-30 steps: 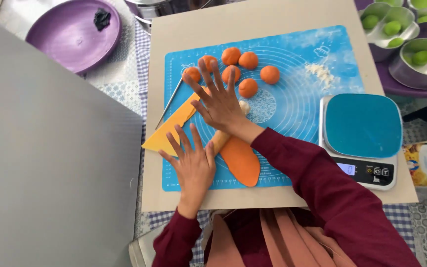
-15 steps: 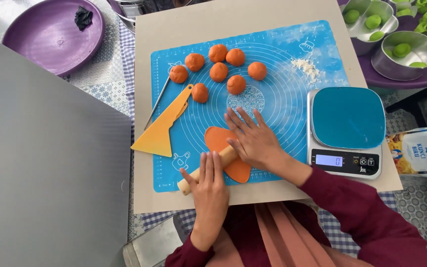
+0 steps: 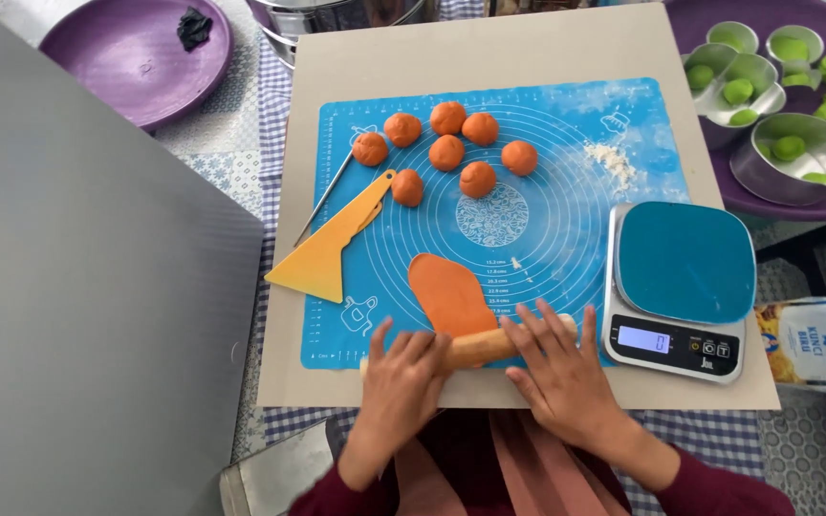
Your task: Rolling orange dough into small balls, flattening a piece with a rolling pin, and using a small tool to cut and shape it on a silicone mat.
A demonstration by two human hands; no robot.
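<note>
A wooden rolling pin (image 3: 478, 347) lies across the near edge of the blue silicone mat (image 3: 566, 229). My left hand (image 3: 402, 382) rests flat on its left part and my right hand (image 3: 558, 368) on its right part, fingers spread. Just beyond the pin lies a flattened oval of orange dough (image 3: 447, 294). Several orange dough balls (image 3: 446, 152) sit at the far side of the mat. A yellow plastic scraper (image 3: 332, 250) lies at the mat's left edge, with a thin metal stick (image 3: 323, 198) beside it.
A blue-topped digital kitchen scale (image 3: 684, 283) stands right of my hands. A little flour (image 3: 612, 161) dusts the mat. A purple tray (image 3: 819, 201) at far right holds metal moulds with green dough. A purple plate (image 3: 136, 57) sits far left, a grey panel (image 3: 69, 315) at left.
Both hands drew the rolling pin back toward me, from over the dough to the mat's near edge. The orange dough now shows as a longer flat oval.
</note>
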